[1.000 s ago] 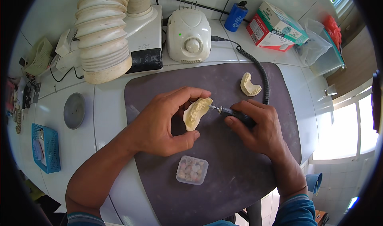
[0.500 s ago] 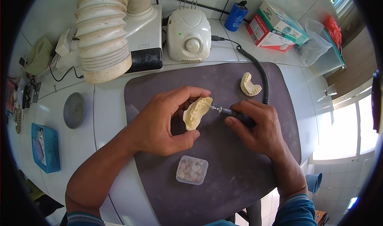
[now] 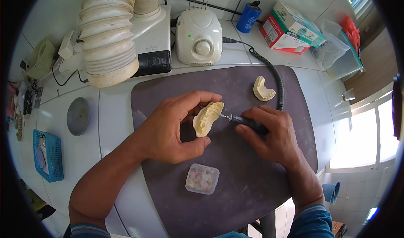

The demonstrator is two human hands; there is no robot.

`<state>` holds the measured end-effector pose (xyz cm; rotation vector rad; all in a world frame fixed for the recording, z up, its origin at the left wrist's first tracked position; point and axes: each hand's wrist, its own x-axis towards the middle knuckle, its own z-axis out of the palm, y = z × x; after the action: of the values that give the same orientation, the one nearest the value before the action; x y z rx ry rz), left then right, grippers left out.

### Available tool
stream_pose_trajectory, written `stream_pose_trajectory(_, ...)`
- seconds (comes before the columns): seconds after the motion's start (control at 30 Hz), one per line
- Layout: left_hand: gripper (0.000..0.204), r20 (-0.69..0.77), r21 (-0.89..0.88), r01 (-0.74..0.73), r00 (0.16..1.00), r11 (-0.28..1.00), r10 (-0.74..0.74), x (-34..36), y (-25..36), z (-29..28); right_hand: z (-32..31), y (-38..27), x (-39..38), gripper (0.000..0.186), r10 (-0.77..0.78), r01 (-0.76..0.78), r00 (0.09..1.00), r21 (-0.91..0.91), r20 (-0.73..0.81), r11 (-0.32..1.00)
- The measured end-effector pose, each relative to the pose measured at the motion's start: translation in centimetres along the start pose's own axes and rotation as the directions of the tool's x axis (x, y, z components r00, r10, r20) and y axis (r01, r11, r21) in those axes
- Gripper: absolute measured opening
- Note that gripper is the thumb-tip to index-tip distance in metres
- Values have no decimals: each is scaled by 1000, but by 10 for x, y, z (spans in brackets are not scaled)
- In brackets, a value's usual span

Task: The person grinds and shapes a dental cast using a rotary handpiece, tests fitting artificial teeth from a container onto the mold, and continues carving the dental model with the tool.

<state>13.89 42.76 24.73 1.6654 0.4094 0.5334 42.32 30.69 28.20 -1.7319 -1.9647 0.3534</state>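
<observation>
My left hand (image 3: 176, 128) grips a cream plaster dental model (image 3: 206, 121) between the thumb below and the fingers above, its row of teeth facing up. In my right hand (image 3: 271, 133) is a dark rotary handpiece (image 3: 251, 123), held like a pen. Its thin bur (image 3: 221, 115) points left and reaches the model's right edge; whether it touches cannot be made out. A coiled black cord (image 3: 275, 76) runs from behind the right hand up to the white control unit (image 3: 199, 38). A second, horseshoe-shaped dental model (image 3: 264, 89) lies on the mat beyond the right hand.
A clear box of small pieces (image 3: 202, 179) sits on the dark mat (image 3: 235, 196), nearest me. A ribbed suction hose (image 3: 110, 36) hangs at the back left. Further left are a grey bowl (image 3: 78, 116) and a blue basket (image 3: 52, 162). Stacked cartons (image 3: 290, 30) stand at the back right.
The handpiece in my right hand has shifted slightly, its bur now a little lower along the model's right edge. My left hand and the model stay in place.
</observation>
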Motion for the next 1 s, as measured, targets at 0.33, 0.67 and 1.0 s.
stream_pose_trajectory(0.33, 88, -18, -9, -11, 1000, 1000, 11, 2, -3, 2, 0, 0, 0, 29, -5, 5, 1000, -2, -2, 1000)
stream_pose_trajectory(0.67, 90, -28, -34, 0, 1000, 999, -1, 2, -3, 3, 4, 2, 0, 30, 32, -31, 999, 26, -22, 999)
stream_pose_trajectory(1.0, 89, -36, -30, 14, 999, 999, -15, 2, 0, 4, 3, 1, 0, 30, -17, 17, 1000, -1, -21, 1000)
